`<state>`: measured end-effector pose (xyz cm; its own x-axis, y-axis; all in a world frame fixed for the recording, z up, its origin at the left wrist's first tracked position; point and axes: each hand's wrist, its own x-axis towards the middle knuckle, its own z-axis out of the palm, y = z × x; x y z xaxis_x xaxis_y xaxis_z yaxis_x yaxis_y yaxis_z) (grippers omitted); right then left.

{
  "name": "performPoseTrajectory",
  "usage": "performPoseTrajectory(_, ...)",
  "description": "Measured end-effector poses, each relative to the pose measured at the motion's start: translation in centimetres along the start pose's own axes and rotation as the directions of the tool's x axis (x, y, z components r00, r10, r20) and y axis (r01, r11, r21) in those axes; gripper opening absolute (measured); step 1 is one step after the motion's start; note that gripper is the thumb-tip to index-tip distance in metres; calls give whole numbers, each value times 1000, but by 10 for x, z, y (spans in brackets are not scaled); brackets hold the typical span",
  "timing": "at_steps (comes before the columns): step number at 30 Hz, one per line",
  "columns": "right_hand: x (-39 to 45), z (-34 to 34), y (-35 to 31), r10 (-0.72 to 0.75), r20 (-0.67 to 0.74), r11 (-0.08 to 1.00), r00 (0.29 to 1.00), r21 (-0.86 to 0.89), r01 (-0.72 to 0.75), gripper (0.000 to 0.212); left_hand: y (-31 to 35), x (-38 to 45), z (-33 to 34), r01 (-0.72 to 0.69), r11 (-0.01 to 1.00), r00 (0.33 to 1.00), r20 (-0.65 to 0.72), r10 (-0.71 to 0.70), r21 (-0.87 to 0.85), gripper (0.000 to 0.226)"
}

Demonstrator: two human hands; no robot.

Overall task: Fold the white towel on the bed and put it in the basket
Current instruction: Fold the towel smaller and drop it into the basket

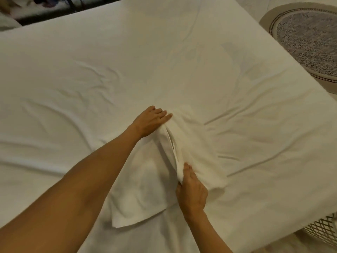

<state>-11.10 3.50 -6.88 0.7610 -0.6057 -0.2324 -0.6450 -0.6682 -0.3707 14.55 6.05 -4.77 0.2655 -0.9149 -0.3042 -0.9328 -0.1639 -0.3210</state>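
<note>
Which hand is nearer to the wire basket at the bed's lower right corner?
Right. The right hand grips the towel nearer the basket; the left hand holds it farther up and left.

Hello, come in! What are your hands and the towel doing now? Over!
Left hand and right hand both gripping towel. Towel half folded on bed. Basket at bed's right edge, nothing in the way.

The towel (145, 189) is plain white, and so is the creased sheet on the bed (127, 61), so the two nearly blend. Off the bed's far right corner lies a round rug (306, 39) with a grey speckled middle, a beige border and a thin dark patterned ring. By the near right corner, a basket (326, 229) shows pale diamond latticework.
</note>
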Motion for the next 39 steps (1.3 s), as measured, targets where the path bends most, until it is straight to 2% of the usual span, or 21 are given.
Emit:
performPoseTrajectory(3,-17,13,-36,-58,11,997,998,54,57,70,-23,-43,17,17,1000,995,-102,-17,4,69)
performPoseTrajectory(7,-43,33,-87,-156,48,986,987,60,153,68,-49,-109,47,70,998,994,-84,-69,3,73)
performPoseTrajectory(11,-66,56,-121,-189,85,982,978,16,188,69,-54,-158,73,110,993,993,-43,-112,-40,73)
performPoseTrajectory(15,-84,80,-141,-189,186,981,964,-10,194,69,-51,-186,99,132,987,990,-28,-135,-90,70)
performPoseTrajectory(18,-90,98,-147,-169,196,983,966,-33,179,72,-46,-190,113,182,973,983,-8,-185,-139,71)
performPoseTrajectory(21,-89,102,-152,-135,229,991,964,17,134,75,-44,-189,120,239,960,969,106,-224,-147,73)
performPoseTrajectory(24,-87,108,-149,-206,426,978,881,114,174,66,-41,-191,122,296,948,936,231,-265,-113,79)
performPoseTrajectory(25,-90,109,-146,-220,461,973,860,170,157,65,-39,-194,123,321,942,918,275,-284,-96,79)
performPoseTrajectory(26,-93,109,-143,-216,446,971,868,190,144,68,-37,-195,122,348,933,902,303,-307,-93,78)
performPoseTrajectory(28,-98,111,-137,-195,281,972,940,180,148,71,-32,-193,116,406,901,890,291,-351,-155,70)
performPoseTrajectory(30,-98,112,-130,-149,207,981,967,154,119,69,-20,-186,107,441,846,894,236,-382,-301,66)
performPoseTrajectory(33,-96,118,-115,-109,322,993,940,81,88,71,7,-185,108,411,779,911,223,-346,-473,59)
performPoseTrajectory(37,-92,125,-103,-108,421,994,900,28,106,72,23,-195,131,436,769,894,324,-309,-467,62)
performPoseTrajectory(39,-88,124,-102,-110,441,993,891,18,113,61,21,-197,136,417,790,899,329,-288,-449,65)
